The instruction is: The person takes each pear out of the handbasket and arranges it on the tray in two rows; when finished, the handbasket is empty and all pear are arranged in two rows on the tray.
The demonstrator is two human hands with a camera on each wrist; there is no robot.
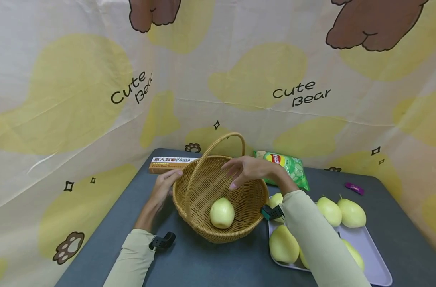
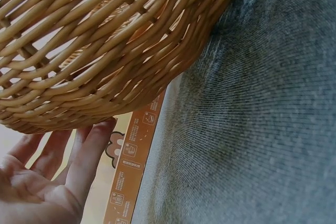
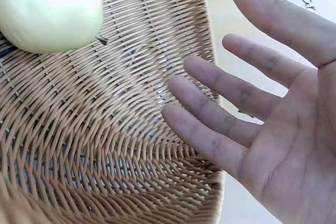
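Note:
A wicker basket (image 1: 250,187) with a tall arched handle (image 1: 194,187) stands in the middle of the table, its opening tilted toward me. Inside lies one pale yellow-green pear (image 1: 222,213); its stem shows in the right wrist view. My left hand (image 1: 164,187) is at the basket's left side, and in the left wrist view its extended fingers (image 2: 92,150) reach the woven wall. Over the basket's right part hovers my right hand (image 1: 251,169), fingers spread and loosely bent, palm bare (image 3: 294,145) in the right wrist view.
Several pears (image 1: 284,244) lie on a lilac tray (image 1: 373,255) at the right, partly behind my right sleeve. A pasta box (image 1: 171,164) sits behind the basket's left side, a green chip bag (image 1: 293,169) behind its right. A small purple packet (image 1: 355,188) lies far right.

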